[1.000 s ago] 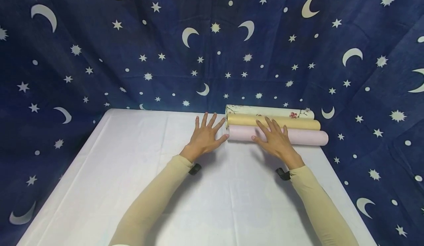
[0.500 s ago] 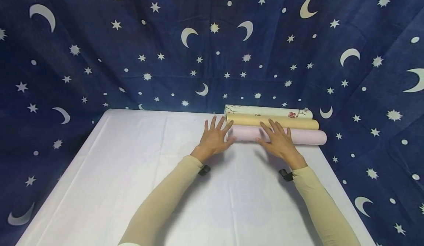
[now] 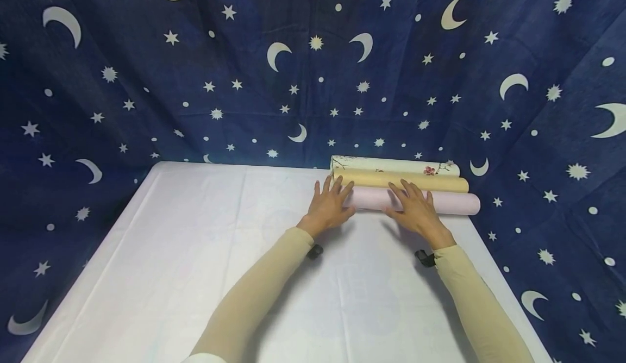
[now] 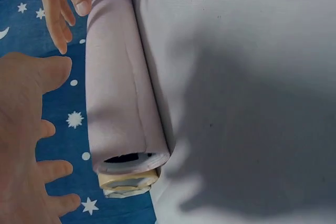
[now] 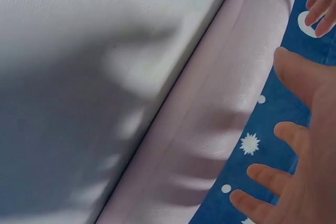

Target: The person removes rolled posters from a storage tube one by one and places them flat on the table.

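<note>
Three paper rolls lie side by side at the back right of the table. Nearest is a pink roll [image 3: 371, 199], behind it a yellow roll [image 3: 364, 177], and at the rear a white roll with a floral branch print [image 3: 391, 164]. My left hand [image 3: 329, 206] is over the left end of the pink roll, fingers spread. My right hand [image 3: 415, 209] hovers over its middle, fingers also spread. In both wrist views the fingers show apart from the pink roll, casting shadows on it. Neither hand holds anything. The left wrist view shows the pink roll's hollow end.
A white cloth [image 3: 195, 254] covers the table. A dark blue curtain with moons and stars [image 3: 254, 69] hangs behind and along both sides, close behind the rolls.
My left hand has moved right, from beside the rolls' left ends to over the pink roll's end. The right hand has shifted slightly right and nearer. The rolls keep their arrangement.
</note>
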A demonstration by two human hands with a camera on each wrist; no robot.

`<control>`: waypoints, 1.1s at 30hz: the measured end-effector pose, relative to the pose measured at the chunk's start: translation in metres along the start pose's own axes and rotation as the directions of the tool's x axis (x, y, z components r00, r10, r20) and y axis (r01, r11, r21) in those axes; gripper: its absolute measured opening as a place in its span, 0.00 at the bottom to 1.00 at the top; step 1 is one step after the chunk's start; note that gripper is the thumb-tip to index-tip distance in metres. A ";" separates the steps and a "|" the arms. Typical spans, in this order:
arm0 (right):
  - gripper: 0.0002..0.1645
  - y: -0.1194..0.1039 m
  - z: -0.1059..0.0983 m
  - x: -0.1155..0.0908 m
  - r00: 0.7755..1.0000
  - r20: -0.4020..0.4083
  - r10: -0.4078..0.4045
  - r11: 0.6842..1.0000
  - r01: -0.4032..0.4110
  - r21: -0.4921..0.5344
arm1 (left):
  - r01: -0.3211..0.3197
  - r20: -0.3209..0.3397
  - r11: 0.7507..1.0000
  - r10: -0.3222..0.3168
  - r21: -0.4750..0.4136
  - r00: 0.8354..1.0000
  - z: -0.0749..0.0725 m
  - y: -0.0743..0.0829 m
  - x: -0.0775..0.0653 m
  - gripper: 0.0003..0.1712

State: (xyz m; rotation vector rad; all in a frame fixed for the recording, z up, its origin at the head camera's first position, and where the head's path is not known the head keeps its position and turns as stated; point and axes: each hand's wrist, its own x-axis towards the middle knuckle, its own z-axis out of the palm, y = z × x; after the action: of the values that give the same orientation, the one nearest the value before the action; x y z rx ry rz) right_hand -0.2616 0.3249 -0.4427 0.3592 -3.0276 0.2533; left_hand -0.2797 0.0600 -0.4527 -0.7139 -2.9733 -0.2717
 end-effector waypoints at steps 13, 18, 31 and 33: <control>0.52 0.023 0.002 0.004 1.000 0.015 0.018 1.000 -0.018 -0.001 | -0.050 -0.032 0.998 0.052 0.048 0.998 0.012 0.010 0.021 0.43; 0.54 0.030 0.000 0.004 0.999 0.027 0.026 1.000 -0.026 0.013 | -0.071 -0.029 0.996 0.073 0.054 0.997 0.017 0.014 0.028 0.43; 0.51 0.048 0.007 0.001 0.996 0.064 0.056 0.997 -0.059 0.048 | -0.086 -0.065 0.989 0.094 0.116 0.993 0.025 0.024 0.035 0.37; 0.49 0.049 0.007 0.001 0.998 0.049 0.050 0.998 -0.051 0.039 | -0.087 -0.077 0.989 0.097 0.123 0.992 0.026 0.024 0.036 0.37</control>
State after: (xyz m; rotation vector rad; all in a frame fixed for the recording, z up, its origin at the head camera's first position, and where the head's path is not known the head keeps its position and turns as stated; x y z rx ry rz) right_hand -0.2746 0.3707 -0.4571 0.2959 -3.0853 0.3137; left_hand -0.3013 0.1019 -0.4706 -0.8017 -2.8403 -0.1136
